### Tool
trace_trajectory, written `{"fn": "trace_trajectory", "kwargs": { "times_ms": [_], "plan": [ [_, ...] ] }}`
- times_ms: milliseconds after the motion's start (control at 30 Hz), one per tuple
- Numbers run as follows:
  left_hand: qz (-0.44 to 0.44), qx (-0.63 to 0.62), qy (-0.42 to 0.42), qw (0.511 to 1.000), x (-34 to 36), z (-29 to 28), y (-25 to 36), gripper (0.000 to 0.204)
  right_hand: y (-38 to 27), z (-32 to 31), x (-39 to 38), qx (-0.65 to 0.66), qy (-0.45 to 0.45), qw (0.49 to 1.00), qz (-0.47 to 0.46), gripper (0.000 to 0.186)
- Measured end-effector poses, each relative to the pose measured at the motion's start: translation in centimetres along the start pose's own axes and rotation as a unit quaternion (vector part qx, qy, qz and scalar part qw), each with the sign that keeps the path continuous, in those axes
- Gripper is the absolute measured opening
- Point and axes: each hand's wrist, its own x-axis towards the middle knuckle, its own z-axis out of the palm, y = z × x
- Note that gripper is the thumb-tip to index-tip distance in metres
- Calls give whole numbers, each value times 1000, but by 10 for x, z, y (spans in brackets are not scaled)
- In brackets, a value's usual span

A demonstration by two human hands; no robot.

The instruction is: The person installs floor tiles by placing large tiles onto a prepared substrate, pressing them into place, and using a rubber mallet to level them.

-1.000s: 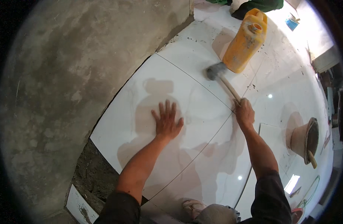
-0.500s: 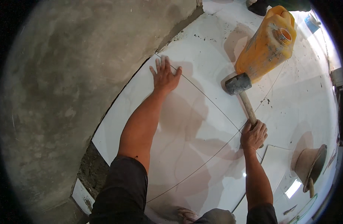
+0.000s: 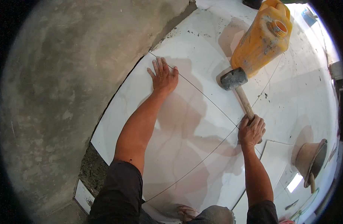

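Observation:
My left hand (image 3: 164,77) lies flat with fingers spread on a large white floor tile (image 3: 138,100), close to its far joint line. In my right hand (image 3: 251,130) is the wooden handle of a rubber mallet (image 3: 234,78), gripped near its end. The mallet's dark head points away from me, just in front of a yellow plastic jerrycan (image 3: 263,41), its mouth uncapped. My right fist rests over the corner where the tile joints cross.
A bare concrete wall (image 3: 74,82) runs along the left, with a strip of dark mortar (image 3: 92,168) at its foot. At the right sits a dirty bucket (image 3: 309,158) with a wooden handle sticking out. A loose white tile (image 3: 272,160) lies nearby.
The view has shifted slightly, so the scene sits a little further up and left. Both hands keep their places, the left flat on the tile and the right around the mallet handle.

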Motion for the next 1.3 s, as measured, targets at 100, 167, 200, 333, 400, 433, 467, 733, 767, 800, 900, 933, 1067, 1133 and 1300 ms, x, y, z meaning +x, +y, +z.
{"fn": "trace_trajectory", "kwargs": {
  "times_ms": [100, 167, 200, 333, 400, 433, 467, 733, 767, 800, 900, 933, 1067, 1133, 1300],
  "plan": [
    [15, -13, 18, 1000, -3, 5, 14, 76, 6, 2, 1, -1, 11, 1000, 4, 34],
    [-1, -4, 0, 1000, 7, -4, 8, 79, 5, 0, 2, 4, 14, 1000, 3, 32],
    [-26, -25, -1, 999, 16, -8, 2, 82, 2, 0, 1, 14, 16, 1000, -3, 31],
    [-30, -4, 12, 999, 13, -3, 1, 81, -4, 2, 0, 26, 21, 999, -25, 29],
    [-4, -7, 15, 1000, 0, 3, 21, 80, 3, 7, 2, 27, 46, 998, -16, 29],
    [19, 7, 9, 1000, -16, 11, 37, 79, 9, 8, 3, 21, 49, 998, -18, 29],
    [41, 21, 8, 999, -31, 12, 53, 78, 14, 5, 4, 18, 56, 998, -21, 29],
    [104, -3, 65, 992, -85, 16, 54, 75, 7, 5, 2, 39, 34, 998, -22, 30],
    [104, -3, 65, 992, -86, 16, 55, 75, 7, 4, 3, 39, 34, 998, -20, 30],
    [108, -6, 63, 992, -87, 16, 56, 74, 7, 4, 3, 39, 33, 999, -19, 31],
    [112, -6, 59, 992, -92, 14, 57, 74, 7, 3, 2, 41, 37, 998, -21, 30],
    [114, -5, 57, 992, -94, 12, 57, 74, 6, 4, 2, 42, 37, 998, -21, 30],
    [129, 4, 27, 991, -105, 7, 59, 73, 7, 4, 2, 37, 27, 999, -14, 32],
    [169, 11, 46, 985, -110, 6, 59, 72, 6, 3, 3, 41, 32, 999, -15, 32],
    [254, -12, 27, 967, -130, 4, 74, 71, 8, 3, 3, 43, 35, 998, -17, 32]
  ]
}}
